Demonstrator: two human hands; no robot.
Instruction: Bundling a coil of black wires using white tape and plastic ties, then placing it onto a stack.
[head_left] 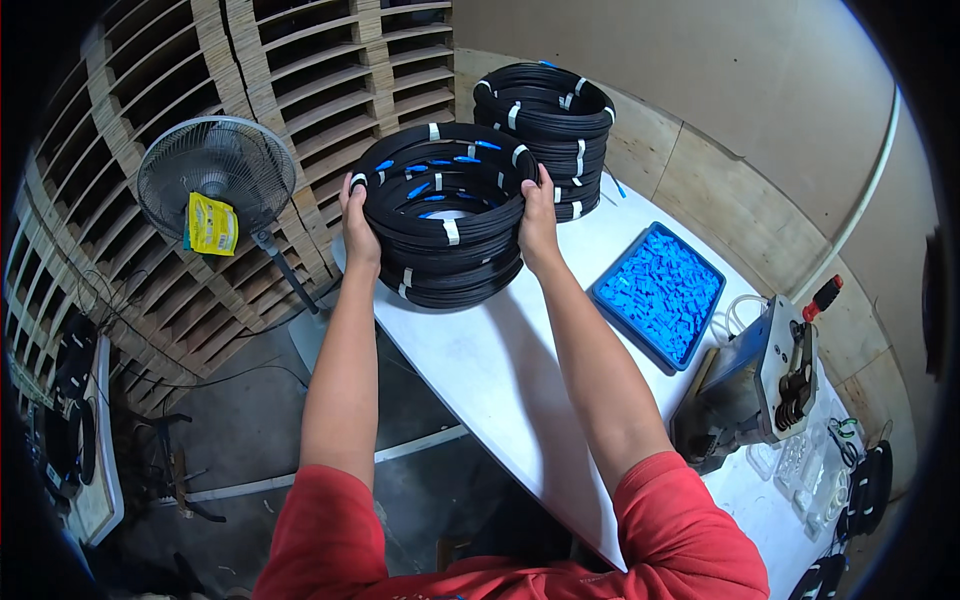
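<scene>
Both my arms reach forward to a stack of black cable coils (440,262) at the far left end of the white table. White tape bands wrap the coils, and small blue connectors show inside the ring. My left hand (360,228) grips the stack's left side near the top, thumb on the upper rim. On the opposite side my right hand (538,222) is closed round the upper coils. Fingers of both hands are partly hidden behind the coils. Just behind stands a second, similar coil stack (590,150), with a blue-tipped cable end sticking out at its right.
A blue tray (600,300) full of small blue connector parts lies right of my right forearm. Nearer stands a metal bench machine (735,385), with a red-handled tool (823,298) by it. A fan (215,170) with a yellow packet (212,224) is left of the white table (470,365).
</scene>
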